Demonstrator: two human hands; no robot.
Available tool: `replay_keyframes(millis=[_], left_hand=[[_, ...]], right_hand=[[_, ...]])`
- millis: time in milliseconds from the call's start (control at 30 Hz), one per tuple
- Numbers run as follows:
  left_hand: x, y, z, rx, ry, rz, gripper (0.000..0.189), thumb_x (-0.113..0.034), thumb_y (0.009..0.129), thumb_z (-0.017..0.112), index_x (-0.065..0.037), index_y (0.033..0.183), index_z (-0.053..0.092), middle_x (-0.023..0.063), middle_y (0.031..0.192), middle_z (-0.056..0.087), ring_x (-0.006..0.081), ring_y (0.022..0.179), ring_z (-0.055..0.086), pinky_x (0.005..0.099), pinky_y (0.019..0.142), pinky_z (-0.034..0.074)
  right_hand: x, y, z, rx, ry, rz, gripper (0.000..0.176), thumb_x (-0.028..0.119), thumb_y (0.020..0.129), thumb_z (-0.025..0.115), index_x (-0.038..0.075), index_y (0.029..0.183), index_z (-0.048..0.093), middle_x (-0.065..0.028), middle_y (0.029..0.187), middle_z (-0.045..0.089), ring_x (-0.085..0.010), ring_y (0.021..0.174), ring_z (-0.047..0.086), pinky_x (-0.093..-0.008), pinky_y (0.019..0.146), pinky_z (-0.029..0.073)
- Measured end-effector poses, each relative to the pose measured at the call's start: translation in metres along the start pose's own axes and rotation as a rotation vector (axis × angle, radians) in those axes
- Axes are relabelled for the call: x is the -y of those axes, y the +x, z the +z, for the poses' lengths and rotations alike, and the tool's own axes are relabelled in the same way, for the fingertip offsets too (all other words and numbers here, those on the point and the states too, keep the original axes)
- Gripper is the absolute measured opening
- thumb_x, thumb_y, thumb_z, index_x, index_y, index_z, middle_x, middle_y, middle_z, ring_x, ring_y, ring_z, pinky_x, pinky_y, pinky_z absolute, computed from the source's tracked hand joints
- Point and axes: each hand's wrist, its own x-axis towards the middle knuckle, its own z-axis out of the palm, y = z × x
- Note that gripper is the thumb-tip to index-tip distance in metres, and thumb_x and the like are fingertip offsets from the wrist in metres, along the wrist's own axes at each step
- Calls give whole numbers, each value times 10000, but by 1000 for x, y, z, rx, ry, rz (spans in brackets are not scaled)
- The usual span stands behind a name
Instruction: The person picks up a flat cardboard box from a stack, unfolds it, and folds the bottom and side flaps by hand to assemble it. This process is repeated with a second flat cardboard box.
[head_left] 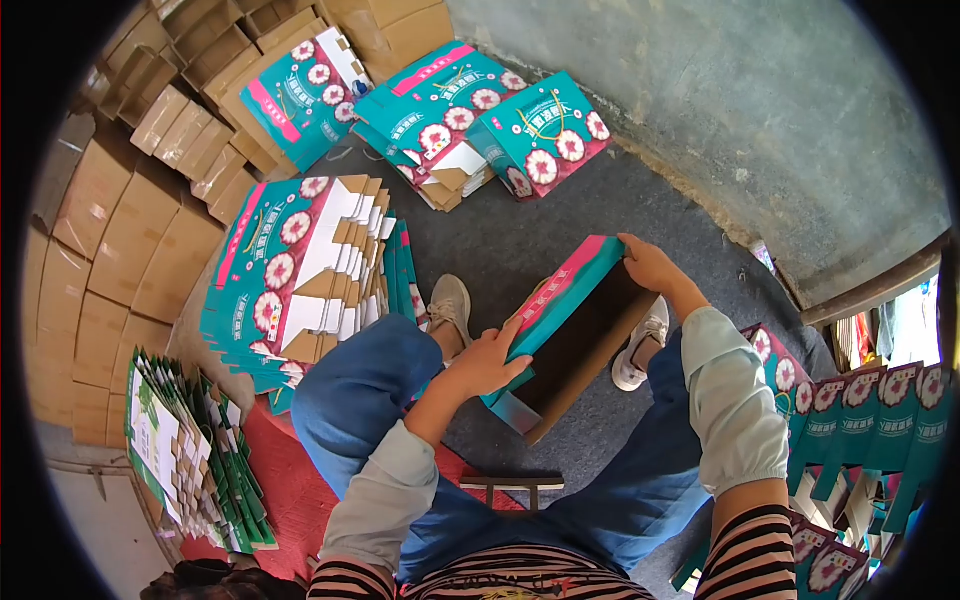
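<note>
Between my knees is a teal and pink printed cardboard box (562, 302), tilted, with its open side showing the brown inside. My left hand (482, 362) grips its near left edge, the fingers lying over the pink and teal panel. At the far right corner, my right hand (650, 268) is closed round the rim. Some of the fingers of both hands are hidden by the box. To the left lies a tall stack of flat teal cartons (290, 265) with white and brown flaps.
Ahead stand a formed teal box with a yellow handle (545, 138) and another carton stack (430, 110). Brown boxes (110, 260) line the left side. Green flat cartons (195, 450) lie at lower left, teal cartons (860, 420) at right. A concrete wall (740, 120) rises behind.
</note>
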Motion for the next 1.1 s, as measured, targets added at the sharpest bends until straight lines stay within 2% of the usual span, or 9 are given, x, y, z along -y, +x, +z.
replay_keyframes(millis=[133,233,500,600,700,800,900,1100], left_hand=[[-2,3,-8,50,230,-30,796,-408,880,587,-185,1501,141,297,1149,518,435,962,594,466,861,473],[0,3,-5,0,312,41,818,-400,865,607,-203,1501,131,280,1074,529,431,895,601,475,793,493],[-3,2,7,-81,448,79,873,-354,820,667,-225,1502,137,245,1065,509,415,905,597,474,732,512],[-3,3,8,-101,469,106,895,-348,805,682,-242,1504,134,230,1081,495,410,913,593,471,739,512],[-3,5,4,-93,487,112,914,-353,792,694,-251,1505,132,223,1090,487,409,912,591,464,747,512],[1,7,8,-90,501,104,937,-387,775,713,-271,1504,137,213,1100,483,386,916,591,452,746,518],[-1,10,11,-94,522,78,952,-409,760,729,-288,1501,144,205,1106,483,369,915,589,447,745,523],[1,9,12,-103,551,111,953,-439,749,738,-281,1497,170,205,1072,478,367,893,585,432,749,510]], right_hand=[[2,0,-1,71,-49,-17,471,80,873,457,50,1342,415,-242,1148,603,-402,1091,562,-462,929,440],[5,-3,2,75,-88,11,456,82,881,458,47,1334,416,-230,1155,604,-393,1100,560,-464,930,440],[27,-14,-8,136,-216,43,472,115,896,480,62,1356,394,-204,1184,597,-374,1125,556,-478,937,435],[28,-20,-3,3,-270,-46,384,166,886,526,60,1254,501,-178,1097,627,-364,1094,570,-476,910,447],[38,-15,-9,-44,-451,-305,261,217,858,577,61,1065,609,-143,989,637,-339,1033,589,-466,873,458],[53,-10,-7,-39,-561,-552,196,246,834,605,67,903,644,-117,932,630,-312,933,612,-442,816,472],[71,-16,5,110,-509,-485,184,242,824,611,79,895,658,-100,924,630,-299,883,626,-421,781,479],[86,-24,26,149,-664,-432,179,233,806,627,88,905,664,-97,923,651,-275,880,648,-404,780,492]])
